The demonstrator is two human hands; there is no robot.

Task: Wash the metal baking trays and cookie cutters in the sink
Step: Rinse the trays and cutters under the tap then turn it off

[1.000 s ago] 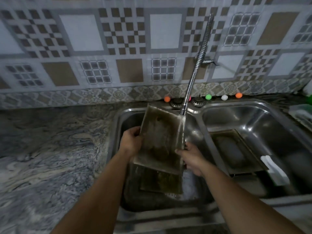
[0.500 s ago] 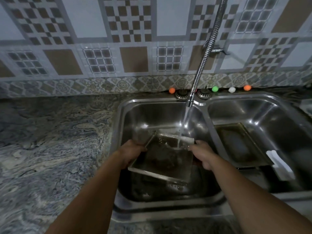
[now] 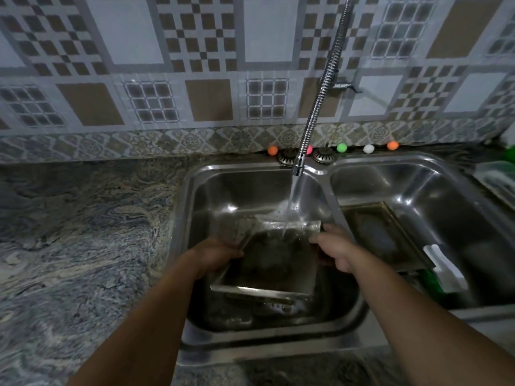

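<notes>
A dark, stained metal baking tray is held nearly level over the left basin of the steel double sink. My left hand grips its left rim and my right hand grips its right rim. Water from the coiled spring faucet falls onto the tray's far edge. Another tray lies partly hidden underneath in the left basin. A second baking tray leans in the right basin. No cookie cutters are recognisable.
In the right basin sit a white object and something green. Small coloured balls and two drain strainers line the sink's back ledge. A marbled stone counter spreads to the left. A clear container stands at far right.
The tray went from upright under the faucet to low and nearly flat over the left basin. Both hands kept their grip on its sides. The view tilted downward slightly.
</notes>
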